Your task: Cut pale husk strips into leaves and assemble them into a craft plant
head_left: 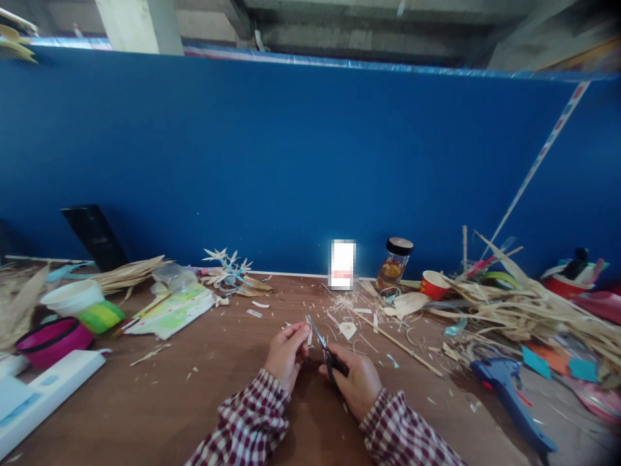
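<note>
My right hand (358, 380) is closed around the dark handles of a pair of scissors (319, 335), whose metal blades point up and to the left. Just left of the blade tips, my left hand (287, 353) pinches with thumb and forefinger. A small pale sliver seems to show below its fingertips, too small to name. Both hands are over the brown table (204, 395), close to each other. Beyond the scissors lie pale husk clippings (347, 330) and a thin stick (400, 346).
A blue glue gun (514, 395) and a heap of dried husks (528, 310) lie at right. A lidded jar (394, 265) and red paper cup (435, 285) stand behind. To the left are a white cup (72, 298), magenta bowl (53, 343) and white power strip (58, 395).
</note>
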{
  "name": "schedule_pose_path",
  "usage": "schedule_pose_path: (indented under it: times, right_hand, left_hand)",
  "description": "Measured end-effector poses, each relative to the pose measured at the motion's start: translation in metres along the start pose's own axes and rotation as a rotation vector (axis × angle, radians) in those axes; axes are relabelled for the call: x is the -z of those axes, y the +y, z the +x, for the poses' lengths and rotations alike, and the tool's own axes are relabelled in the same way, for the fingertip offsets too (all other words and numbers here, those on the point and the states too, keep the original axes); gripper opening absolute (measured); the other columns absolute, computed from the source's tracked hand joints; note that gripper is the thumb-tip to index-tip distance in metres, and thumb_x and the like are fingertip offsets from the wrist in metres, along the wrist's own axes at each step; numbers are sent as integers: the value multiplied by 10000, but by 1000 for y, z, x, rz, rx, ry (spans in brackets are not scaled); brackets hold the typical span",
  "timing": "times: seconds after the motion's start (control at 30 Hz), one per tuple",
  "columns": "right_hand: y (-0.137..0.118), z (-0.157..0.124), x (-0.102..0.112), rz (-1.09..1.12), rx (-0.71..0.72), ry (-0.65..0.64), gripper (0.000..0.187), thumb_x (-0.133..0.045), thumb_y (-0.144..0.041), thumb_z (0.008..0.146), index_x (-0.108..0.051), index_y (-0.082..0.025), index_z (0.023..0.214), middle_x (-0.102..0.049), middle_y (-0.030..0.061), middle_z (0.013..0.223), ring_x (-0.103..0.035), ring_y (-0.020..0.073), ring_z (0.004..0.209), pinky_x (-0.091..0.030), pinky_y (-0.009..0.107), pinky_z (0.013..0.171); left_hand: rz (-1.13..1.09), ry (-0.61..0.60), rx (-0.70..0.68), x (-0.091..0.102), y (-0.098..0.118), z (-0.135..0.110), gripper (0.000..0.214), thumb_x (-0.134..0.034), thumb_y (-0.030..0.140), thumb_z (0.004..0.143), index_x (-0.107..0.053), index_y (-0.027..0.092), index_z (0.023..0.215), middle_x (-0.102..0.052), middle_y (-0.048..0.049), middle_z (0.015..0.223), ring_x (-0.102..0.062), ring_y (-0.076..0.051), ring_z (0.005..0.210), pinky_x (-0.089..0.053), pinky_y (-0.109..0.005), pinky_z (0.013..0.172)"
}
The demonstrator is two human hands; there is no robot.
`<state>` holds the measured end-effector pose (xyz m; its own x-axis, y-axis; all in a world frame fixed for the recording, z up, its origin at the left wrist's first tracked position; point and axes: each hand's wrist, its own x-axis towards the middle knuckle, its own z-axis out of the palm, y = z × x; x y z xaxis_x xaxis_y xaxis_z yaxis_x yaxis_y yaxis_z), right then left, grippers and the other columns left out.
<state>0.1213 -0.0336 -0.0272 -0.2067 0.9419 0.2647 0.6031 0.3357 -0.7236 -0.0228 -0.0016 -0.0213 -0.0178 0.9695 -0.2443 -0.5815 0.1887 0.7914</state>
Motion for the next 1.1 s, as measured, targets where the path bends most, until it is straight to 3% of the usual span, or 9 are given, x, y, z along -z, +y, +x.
schedule_pose_path:
  times: [0.7, 0.93, 1.1]
  right_hand:
    - [0, 0, 1, 14, -12, -27, 160, -532, -330, 742, -625, -220, 812, -611, -23, 649, -550, 143, 611, -401, 208, 568]
    - [14, 3, -10, 315, -111, 52, 275, -492, -311, 760, -606, -185, 976, -595, -6, 665, -513, 124, 554, -408, 207, 509]
    - [17, 3, -12, 344, -105, 11, 188, -521, -297, 744, -620, -189, 861, -564, -24, 630, -492, 114, 550, -405, 190, 485]
  left_hand:
    - [10, -11, -5, -1, 1, 0, 250, -728, 270, 564, -605, 118, 721, -538, 46, 528, -419, -5, 386, -336, -109, 374]
    - [7, 5, 22, -1, 1, 0, 254, -726, 269, 563, -589, 126, 722, -570, 33, 552, -427, -6, 385, -339, -105, 367]
    - [22, -10, 2, -1, 2, 0, 199, -698, 237, 593, -571, 123, 697, -617, -6, 615, -390, -1, 355, -298, -116, 334]
